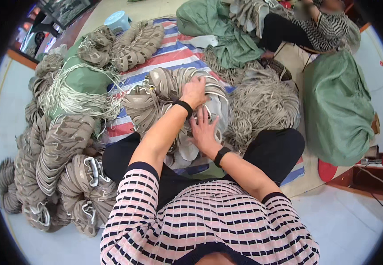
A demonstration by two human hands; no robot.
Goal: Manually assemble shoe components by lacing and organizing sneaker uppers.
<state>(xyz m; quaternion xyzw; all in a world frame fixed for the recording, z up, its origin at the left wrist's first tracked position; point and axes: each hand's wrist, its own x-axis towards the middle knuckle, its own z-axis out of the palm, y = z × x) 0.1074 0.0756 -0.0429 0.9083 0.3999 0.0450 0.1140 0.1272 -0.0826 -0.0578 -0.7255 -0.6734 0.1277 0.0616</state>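
A curved bundle of nested grey-brown shoe uppers (167,81) lies in front of my crossed legs. My left hand (194,92) is bent over the right part of this bundle, its fingers closed on the edge of a shoe upper; the fingertips are partly hidden. Just nearer to me, my right hand (204,132) rests with spread fingers on the pale inner side of the uppers. It grips nothing. Right beside the bundle is a big heap of grey-beige shoelaces (264,108).
Stacked uppers (63,141) crowd the left, with pale laces (74,95) over a green sack. A striped tarpaulin (174,55) lies underneath. Green sacks (339,106) stand right and far. A blue plastic stool (117,21) is far left. Another person (319,33) sits far right.
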